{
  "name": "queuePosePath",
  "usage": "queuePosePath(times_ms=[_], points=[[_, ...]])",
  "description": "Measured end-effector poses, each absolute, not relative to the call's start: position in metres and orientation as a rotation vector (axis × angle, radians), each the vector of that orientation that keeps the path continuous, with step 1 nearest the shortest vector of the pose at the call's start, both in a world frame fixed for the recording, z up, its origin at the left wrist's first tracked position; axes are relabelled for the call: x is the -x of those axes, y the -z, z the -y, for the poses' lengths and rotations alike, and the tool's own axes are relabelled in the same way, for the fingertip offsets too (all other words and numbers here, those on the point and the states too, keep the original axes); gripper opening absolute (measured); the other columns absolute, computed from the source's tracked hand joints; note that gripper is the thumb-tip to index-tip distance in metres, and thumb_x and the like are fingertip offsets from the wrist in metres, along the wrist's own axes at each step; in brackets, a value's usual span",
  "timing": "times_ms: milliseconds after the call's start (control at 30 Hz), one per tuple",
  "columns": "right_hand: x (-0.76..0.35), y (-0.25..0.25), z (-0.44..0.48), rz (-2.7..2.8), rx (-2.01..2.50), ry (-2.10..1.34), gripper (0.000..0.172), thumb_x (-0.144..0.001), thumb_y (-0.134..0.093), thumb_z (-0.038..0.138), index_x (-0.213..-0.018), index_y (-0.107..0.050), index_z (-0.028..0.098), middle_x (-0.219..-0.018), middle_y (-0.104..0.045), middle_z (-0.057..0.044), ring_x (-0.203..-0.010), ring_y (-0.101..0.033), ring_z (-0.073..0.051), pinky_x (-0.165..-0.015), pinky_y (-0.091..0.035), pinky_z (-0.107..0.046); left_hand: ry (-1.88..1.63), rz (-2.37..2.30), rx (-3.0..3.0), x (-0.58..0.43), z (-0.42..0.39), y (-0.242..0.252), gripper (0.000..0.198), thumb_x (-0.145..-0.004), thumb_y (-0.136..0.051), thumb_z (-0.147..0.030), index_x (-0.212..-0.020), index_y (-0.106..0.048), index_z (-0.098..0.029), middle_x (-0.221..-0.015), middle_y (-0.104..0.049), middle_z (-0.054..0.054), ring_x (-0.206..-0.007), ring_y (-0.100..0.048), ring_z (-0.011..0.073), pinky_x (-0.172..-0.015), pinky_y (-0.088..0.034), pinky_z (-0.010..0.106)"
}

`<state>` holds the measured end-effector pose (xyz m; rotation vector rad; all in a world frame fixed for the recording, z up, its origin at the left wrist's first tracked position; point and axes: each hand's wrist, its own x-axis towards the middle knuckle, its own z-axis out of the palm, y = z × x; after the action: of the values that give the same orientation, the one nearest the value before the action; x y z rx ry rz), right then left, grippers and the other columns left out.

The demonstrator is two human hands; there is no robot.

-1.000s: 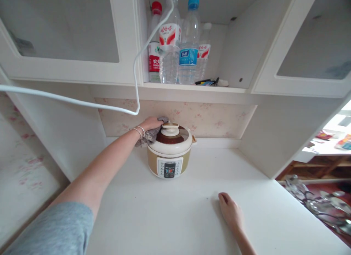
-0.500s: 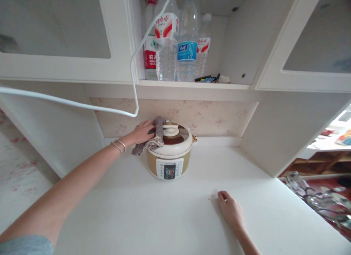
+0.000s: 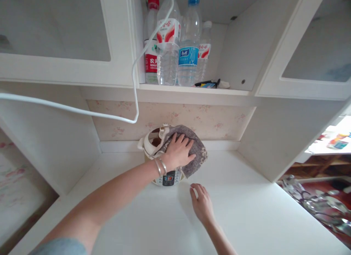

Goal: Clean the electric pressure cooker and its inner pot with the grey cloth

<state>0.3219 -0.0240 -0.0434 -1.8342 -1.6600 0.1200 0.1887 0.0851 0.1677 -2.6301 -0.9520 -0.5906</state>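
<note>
A rag (image 3: 199,160), grey-brown with a pale pattern, is draped over the right part of the lid of an electric pressure cooker (image 3: 150,147). My left hand (image 3: 178,152) lies flat on the cloth with its fingers spread, pressing it against the lid. Two bracelets circle that wrist. The cooker's control panel (image 3: 168,179) shows below my forearm, while most of the lid handle is hidden by the rag. Just in front of the cooker, to its right, my right hand (image 3: 202,203) hovers or rests low over the white counter, fingers loosely bent, thumb apart, nothing seen in them.
Several plastic bottles (image 3: 168,64) stand in the open cupboard above, beside small items (image 3: 210,83) on its shelf. A white cable (image 3: 109,116) hangs across the left front. Glass-fronted cabinet doors flank the opening. Metal and glass objects (image 3: 315,203) lie beyond the counter's right edge.
My left hand and the rag have swept from the left side of the lid to its right side, and the rag has spread out. My right hand has moved left, closer to the cooker.
</note>
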Motion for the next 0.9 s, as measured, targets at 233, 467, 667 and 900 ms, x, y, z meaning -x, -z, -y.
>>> queuePosePath(times_ms=[233,467,667,900], points=[[-0.284,0.061,0.015,1.847,1.954,-0.085,0.035,-0.091,-0.036,0.027,-0.121,-0.055,0.024,-0.129,-0.054,-0.007,-0.118,-0.048,-0.022,-0.098,-0.033,-0.037,0.281,1.230,2.844,-0.263,-0.160,-0.170,0.065,-0.082,-0.048,-0.048,-0.129,-0.049,-0.003,-0.142,-0.035,0.026,-0.127,-0.039,0.0349,-0.097,-0.036,0.043],[-0.291,0.062,0.007,1.824,2.003,-0.101,0.033,-0.090,-0.035,0.025,-0.115,-0.058,0.024,-0.126,-0.056,-0.007,-0.116,-0.049,-0.023,-0.096,-0.034,-0.037,0.391,1.170,2.922,-0.247,-0.161,-0.162,0.058,-0.081,-0.050,-0.047,-0.126,-0.051,-0.010,-0.144,-0.032,0.024,-0.124,-0.042,0.0350,-0.093,-0.040,0.045],[-0.289,0.062,0.009,1.823,1.979,-0.105,0.033,-0.091,-0.035,0.026,-0.115,-0.057,0.023,-0.126,-0.056,-0.006,-0.115,-0.048,-0.022,-0.095,-0.034,-0.035,0.559,1.011,2.687,-0.202,-0.097,-0.148,0.058,-0.080,-0.058,-0.034,-0.132,-0.042,-0.013,-0.144,-0.033,0.018,-0.135,-0.025,0.0344,-0.107,-0.028,0.045],[-0.287,0.060,0.011,1.827,1.978,-0.092,0.033,-0.091,-0.035,0.025,-0.116,-0.058,0.022,-0.126,-0.056,-0.007,-0.116,-0.048,-0.023,-0.095,-0.032,-0.034,0.703,1.264,2.507,-0.139,-0.050,-0.146,0.048,-0.090,-0.040,-0.040,-0.135,-0.041,-0.026,-0.145,-0.037,0.010,-0.134,-0.030,0.0327,-0.109,-0.023,0.051]])
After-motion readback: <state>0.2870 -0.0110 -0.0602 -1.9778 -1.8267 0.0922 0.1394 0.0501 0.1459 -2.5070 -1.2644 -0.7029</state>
